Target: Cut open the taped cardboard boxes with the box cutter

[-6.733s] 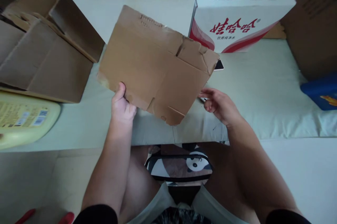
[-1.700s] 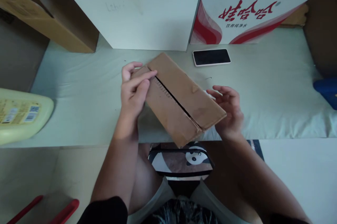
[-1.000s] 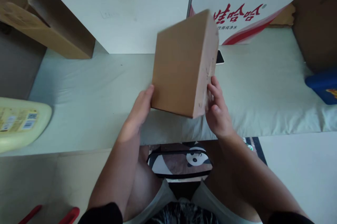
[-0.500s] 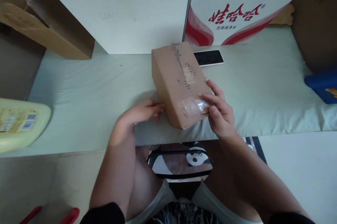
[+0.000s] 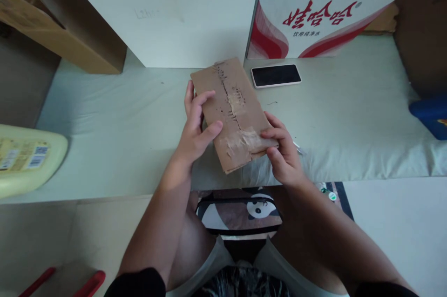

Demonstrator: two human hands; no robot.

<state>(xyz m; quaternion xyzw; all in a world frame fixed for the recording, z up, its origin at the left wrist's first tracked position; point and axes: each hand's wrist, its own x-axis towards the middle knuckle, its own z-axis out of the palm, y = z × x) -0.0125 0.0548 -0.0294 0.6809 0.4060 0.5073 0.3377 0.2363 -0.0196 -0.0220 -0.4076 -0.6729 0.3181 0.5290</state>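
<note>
A small brown cardboard box with a taped, torn seam along its top is held tilted between both hands over the green cloth. My left hand grips its left edge, thumb and index finger on the top face, the other fingers down the side. At the near right corner, my right hand pinches the edge with its thumb below and fingers on the wrinkled tape. The box's underside is hidden. Beyond the right hand lies a phone with a dark screen. A thin pale object shows partly beside my right fingers.
The green cloth covers the surface. A white box and a red-and-white water carton stand at the back. An open cardboard box is far left, a pale yellow bottle nearer. A blue object sits at right.
My left hand has moved from the box's lower left side up onto its left edge and top. The box has tilted and shifted slightly left, uncovering more of the phone.
</note>
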